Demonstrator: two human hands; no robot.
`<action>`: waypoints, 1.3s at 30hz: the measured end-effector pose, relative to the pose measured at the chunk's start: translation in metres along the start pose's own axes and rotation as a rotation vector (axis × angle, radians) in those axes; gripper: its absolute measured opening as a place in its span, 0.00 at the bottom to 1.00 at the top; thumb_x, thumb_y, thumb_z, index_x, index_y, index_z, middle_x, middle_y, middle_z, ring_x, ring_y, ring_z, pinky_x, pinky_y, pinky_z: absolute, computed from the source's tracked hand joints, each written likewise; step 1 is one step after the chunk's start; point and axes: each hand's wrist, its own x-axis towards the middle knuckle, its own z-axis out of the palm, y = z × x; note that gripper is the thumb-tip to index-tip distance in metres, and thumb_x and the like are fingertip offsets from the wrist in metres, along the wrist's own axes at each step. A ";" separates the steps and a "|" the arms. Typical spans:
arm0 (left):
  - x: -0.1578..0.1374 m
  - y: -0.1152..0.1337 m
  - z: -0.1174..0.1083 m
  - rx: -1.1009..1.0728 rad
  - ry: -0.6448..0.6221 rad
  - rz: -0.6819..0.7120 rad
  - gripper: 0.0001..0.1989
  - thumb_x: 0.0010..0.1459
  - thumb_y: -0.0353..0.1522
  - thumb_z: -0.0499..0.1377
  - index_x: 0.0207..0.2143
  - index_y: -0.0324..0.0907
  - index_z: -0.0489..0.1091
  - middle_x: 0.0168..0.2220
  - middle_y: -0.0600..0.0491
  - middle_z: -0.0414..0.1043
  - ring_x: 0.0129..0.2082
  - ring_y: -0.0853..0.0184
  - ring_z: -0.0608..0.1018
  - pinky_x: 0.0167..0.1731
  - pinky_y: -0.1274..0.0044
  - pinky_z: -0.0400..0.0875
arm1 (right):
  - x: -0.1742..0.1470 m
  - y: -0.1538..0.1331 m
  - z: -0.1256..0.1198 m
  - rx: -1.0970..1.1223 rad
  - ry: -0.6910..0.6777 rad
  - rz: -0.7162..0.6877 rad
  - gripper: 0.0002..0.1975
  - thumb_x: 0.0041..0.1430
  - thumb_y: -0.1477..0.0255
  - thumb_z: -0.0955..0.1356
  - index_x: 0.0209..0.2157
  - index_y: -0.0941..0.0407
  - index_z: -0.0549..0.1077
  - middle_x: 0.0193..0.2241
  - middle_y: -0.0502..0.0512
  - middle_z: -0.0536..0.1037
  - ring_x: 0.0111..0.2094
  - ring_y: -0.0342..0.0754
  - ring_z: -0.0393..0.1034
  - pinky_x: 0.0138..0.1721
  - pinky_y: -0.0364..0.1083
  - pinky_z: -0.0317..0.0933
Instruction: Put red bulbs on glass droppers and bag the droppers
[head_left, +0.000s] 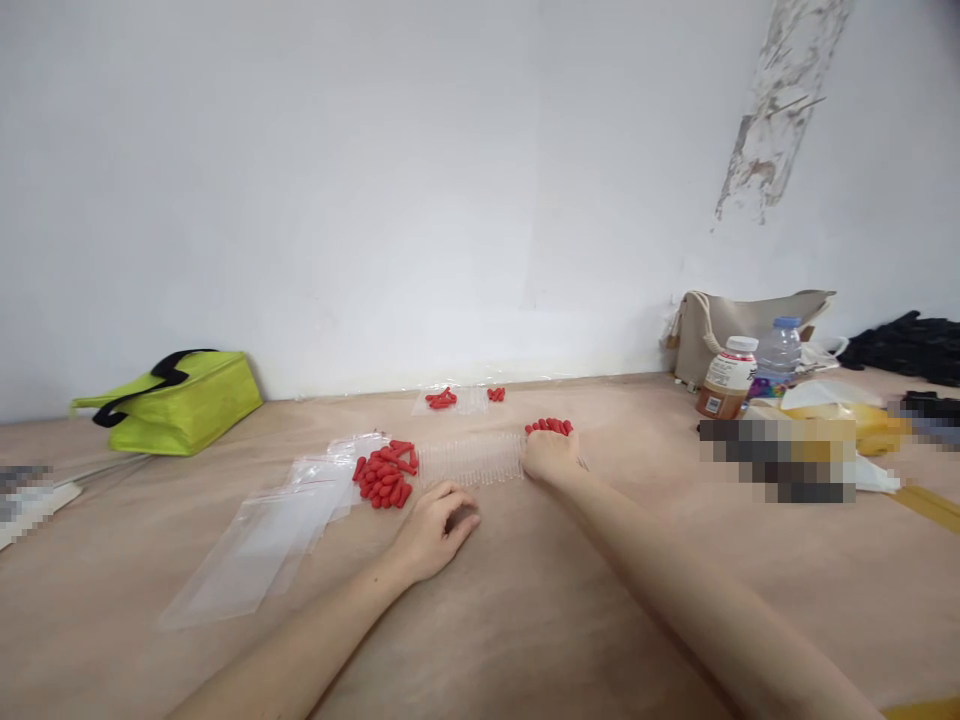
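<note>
My left hand [441,530] rests on the table with its fingers loosely curled, the thumb apart from them and no object visible between. Just beyond it is a pile of small red rubber-looking bulbs [384,475]. A row of thin clear tubes [469,460] lies side by side between my two hands. At the right end of this row, my right hand [549,455] is closed, its fingertips hidden from view. Several more red bulbs [551,426] lie right behind its knuckles. Whatever the right fingers grip cannot be made out.
Clear plastic bags [277,530] lie flat on the left. Near the wall sit two small red groups, one on a clear bag [471,400]. A lime-green bag [187,405] stands far left. On the right are a beige bag [694,335], a drink bottle [729,378] and a water bottle [780,350].
</note>
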 end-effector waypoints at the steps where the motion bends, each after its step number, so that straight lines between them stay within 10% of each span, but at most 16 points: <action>1: 0.001 -0.002 -0.001 0.059 0.042 -0.021 0.05 0.55 0.32 0.54 0.32 0.43 0.69 0.34 0.52 0.68 0.35 0.64 0.69 0.37 0.73 0.62 | 0.001 -0.002 0.000 -0.003 -0.007 0.004 0.08 0.47 0.77 0.62 0.29 0.57 0.72 0.33 0.60 0.73 0.41 0.54 0.64 0.43 0.54 0.45; 7: 0.014 -0.031 -0.043 0.375 0.148 -0.192 0.08 0.54 0.34 0.53 0.25 0.42 0.67 0.31 0.51 0.68 0.35 0.61 0.68 0.38 0.70 0.58 | -0.011 -0.003 -0.010 0.014 0.036 -0.036 0.08 0.50 0.76 0.61 0.30 0.59 0.71 0.34 0.62 0.73 0.42 0.53 0.64 0.43 0.51 0.46; 14: 0.017 -0.049 -0.091 0.362 -0.187 -0.145 0.12 0.40 0.40 0.62 0.24 0.42 0.66 0.30 0.54 0.66 0.31 0.62 0.69 0.29 0.77 0.58 | -0.062 0.034 -0.004 0.057 0.349 -0.387 0.11 0.58 0.72 0.55 0.30 0.59 0.65 0.28 0.58 0.73 0.32 0.49 0.65 0.37 0.47 0.49; 25: 0.014 -0.056 -0.090 0.335 -0.315 -0.135 0.11 0.37 0.32 0.64 0.28 0.45 0.69 0.31 0.55 0.66 0.36 0.60 0.68 0.33 0.75 0.59 | -0.088 0.051 0.003 0.241 0.420 -0.516 0.07 0.59 0.74 0.56 0.29 0.58 0.62 0.28 0.53 0.73 0.29 0.45 0.64 0.33 0.44 0.48; 39: 0.018 -0.041 -0.077 -0.122 0.038 -0.170 0.09 0.54 0.36 0.53 0.33 0.40 0.66 0.34 0.51 0.70 0.31 0.66 0.73 0.32 0.75 0.67 | -0.086 0.053 0.010 0.373 0.419 -0.658 0.13 0.59 0.78 0.55 0.40 0.58 0.67 0.31 0.58 0.72 0.35 0.48 0.64 0.37 0.46 0.56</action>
